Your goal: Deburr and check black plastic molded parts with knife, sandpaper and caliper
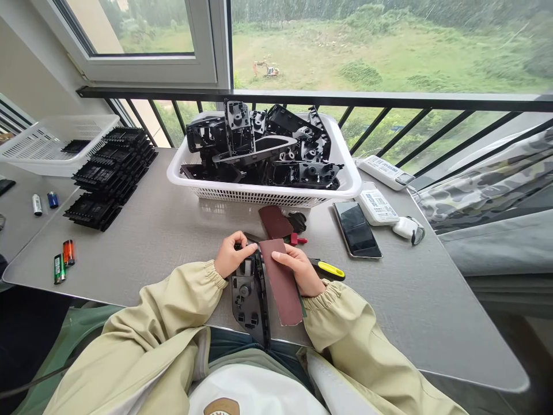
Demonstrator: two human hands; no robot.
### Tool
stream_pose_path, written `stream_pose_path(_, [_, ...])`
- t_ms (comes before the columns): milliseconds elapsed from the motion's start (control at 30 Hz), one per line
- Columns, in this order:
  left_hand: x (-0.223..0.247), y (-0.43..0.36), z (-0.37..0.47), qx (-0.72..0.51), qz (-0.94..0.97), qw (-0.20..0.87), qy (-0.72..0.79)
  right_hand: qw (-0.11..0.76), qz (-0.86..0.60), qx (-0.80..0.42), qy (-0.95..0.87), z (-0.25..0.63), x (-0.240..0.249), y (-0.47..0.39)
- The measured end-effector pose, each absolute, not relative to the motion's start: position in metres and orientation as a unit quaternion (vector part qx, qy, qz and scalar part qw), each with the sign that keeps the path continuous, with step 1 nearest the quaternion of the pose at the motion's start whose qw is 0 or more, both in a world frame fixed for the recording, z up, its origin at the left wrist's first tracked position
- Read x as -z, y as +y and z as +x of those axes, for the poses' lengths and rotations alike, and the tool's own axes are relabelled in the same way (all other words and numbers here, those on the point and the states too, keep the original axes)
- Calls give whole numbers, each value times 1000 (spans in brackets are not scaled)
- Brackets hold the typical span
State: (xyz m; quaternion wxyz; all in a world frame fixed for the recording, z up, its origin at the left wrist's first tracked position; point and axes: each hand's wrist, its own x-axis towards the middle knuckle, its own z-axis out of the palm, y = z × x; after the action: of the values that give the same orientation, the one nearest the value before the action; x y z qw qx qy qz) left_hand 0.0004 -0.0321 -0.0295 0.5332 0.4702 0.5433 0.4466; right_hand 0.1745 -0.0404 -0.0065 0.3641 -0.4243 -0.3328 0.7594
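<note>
My left hand (234, 254) is closed on the upper end of a black plastic part (249, 297), which stands tilted at the table's near edge. In my right hand (301, 268) is a strip of brown-red sandpaper (280, 288), thumb on its face and fingers behind. The strip's upper left edge lies right beside the part; whether they touch I cannot tell. Just beyond my hands lie another sandpaper piece (273, 222), a small red item (298, 239) and a black crumpled-looking thing (297, 221). A yellow and black handle (329, 269) sticks out beside my right hand.
A white basket (259, 195) heaped with black plastic parts stands at the back. Stacked black trays (108, 178), batteries (64, 260) and another basket (34, 164) are at left. At right lie a phone (356, 229), white devices (378, 206) and a white case (406, 229).
</note>
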Motion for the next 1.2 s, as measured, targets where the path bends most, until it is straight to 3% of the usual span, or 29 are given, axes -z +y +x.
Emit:
stream_pose_path(467, [31, -27, 3, -466, 349, 651, 487, 409, -380, -780, -282, 161, 16, -38])
stream_pose_path(867, [29, -29, 4, -412, 313, 713, 474, 404, -373, -776, -309, 167, 33, -41])
stream_pose_path(1067, [45, -20, -8, -318, 244, 857, 324, 409, -340, -781, -327, 168, 32, -44])
stream_pose_path(1200, [54, -16, -15, -286, 194, 898, 274, 395, -340, -782, -342, 170, 41, -44])
